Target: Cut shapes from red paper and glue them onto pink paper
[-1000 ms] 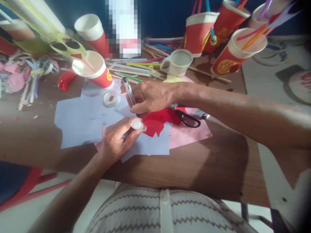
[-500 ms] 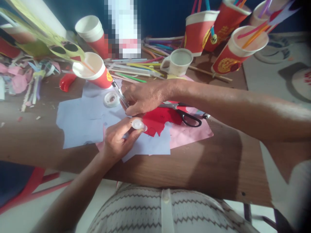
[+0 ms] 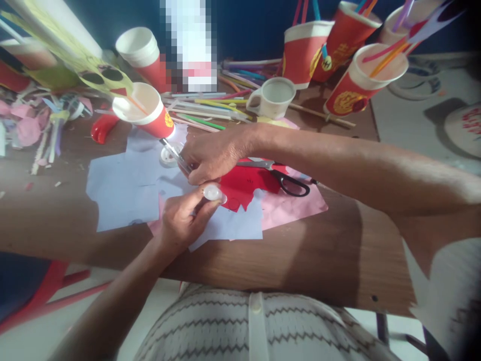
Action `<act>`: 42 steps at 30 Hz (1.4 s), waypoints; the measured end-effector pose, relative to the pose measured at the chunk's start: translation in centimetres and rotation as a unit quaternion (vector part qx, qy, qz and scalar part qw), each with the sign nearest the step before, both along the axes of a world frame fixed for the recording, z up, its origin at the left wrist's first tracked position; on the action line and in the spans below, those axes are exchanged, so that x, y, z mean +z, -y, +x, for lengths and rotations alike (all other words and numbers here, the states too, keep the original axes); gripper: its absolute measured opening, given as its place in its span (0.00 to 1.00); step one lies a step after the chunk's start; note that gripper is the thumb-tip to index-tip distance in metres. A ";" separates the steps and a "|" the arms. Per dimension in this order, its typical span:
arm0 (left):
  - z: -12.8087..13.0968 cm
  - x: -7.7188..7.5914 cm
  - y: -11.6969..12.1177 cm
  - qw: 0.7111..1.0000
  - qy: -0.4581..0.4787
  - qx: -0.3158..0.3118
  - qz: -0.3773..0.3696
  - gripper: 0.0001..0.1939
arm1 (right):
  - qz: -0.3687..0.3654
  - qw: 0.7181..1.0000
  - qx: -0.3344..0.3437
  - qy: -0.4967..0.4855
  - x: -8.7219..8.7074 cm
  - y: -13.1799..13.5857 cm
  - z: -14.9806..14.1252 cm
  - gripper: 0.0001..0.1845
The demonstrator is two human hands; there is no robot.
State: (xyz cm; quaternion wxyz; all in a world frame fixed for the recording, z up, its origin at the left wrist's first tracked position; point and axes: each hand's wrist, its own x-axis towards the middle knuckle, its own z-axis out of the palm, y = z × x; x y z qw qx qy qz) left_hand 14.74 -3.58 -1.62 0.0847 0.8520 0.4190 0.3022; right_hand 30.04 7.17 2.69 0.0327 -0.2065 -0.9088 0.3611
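My left hand (image 3: 184, 218) is closed around a small round white plastic piece (image 3: 212, 192), pressing it onto the red paper (image 3: 246, 184). My right hand (image 3: 212, 153) is closed on a pen (image 3: 173, 154), its tip down at the red paper right beside the white piece. The pen's far end points left toward a tape roll (image 3: 167, 156). Under the red paper lie lavender paper sheets (image 3: 124, 188) and a pink sheet (image 3: 289, 206).
Black-handled scissors (image 3: 285, 179) lie just right of my right hand. A tipped red paper cup (image 3: 146, 111), a white mug (image 3: 274, 96) and more red cups with straws (image 3: 356, 80) stand behind. Loose straws (image 3: 210, 103) and paper scraps (image 3: 33, 125) crowd the back and left of the wooden table (image 3: 300, 255).
My right hand has tilted the pen over, its upper end swinging left and down toward the tape roll, and the hand shifted slightly left. My left hand stays put on the white piece.
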 end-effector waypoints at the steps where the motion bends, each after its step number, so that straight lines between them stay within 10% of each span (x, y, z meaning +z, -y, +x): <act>1: 0.0 0.1 0.0 1.000 0.004 -0.002 -0.004 0.09 | -0.008 1.000 0.001 0.001 0.1 0.0 -0.1 0.12; 42: 0.1 0.1 0.2 1.000 0.006 0.020 -0.020 0.11 | -0.006 0.999 -0.022 -0.037 -0.3 0.4 0.6 0.12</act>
